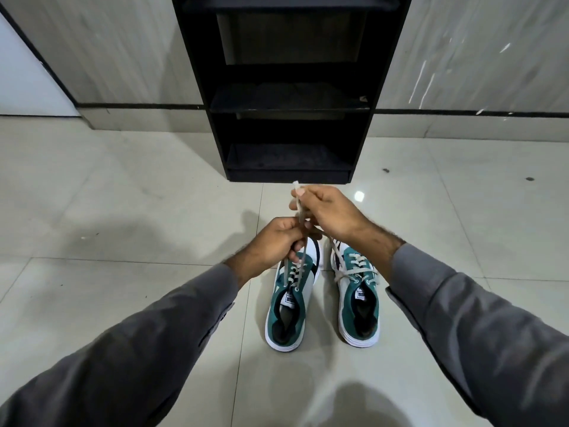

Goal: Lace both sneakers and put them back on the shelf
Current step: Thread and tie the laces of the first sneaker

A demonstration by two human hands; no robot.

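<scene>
Sneakers, two of them, teal and white, stand side by side on the floor (123, 186) of pale glossy tiles: the left sneaker (291, 306) and the right sneaker (358, 297), toes toward a black shelf unit (289, 97) with three open shelves against a streaked grey wall (123, 47). Two hands work above the toes. The left hand (274, 241) pinches the left sneaker's lace (297, 198) low down; the right hand (326, 214) pinches the same lace near its tip, fingers curled. Grey sleeves (138, 349) cover both arms.
</scene>
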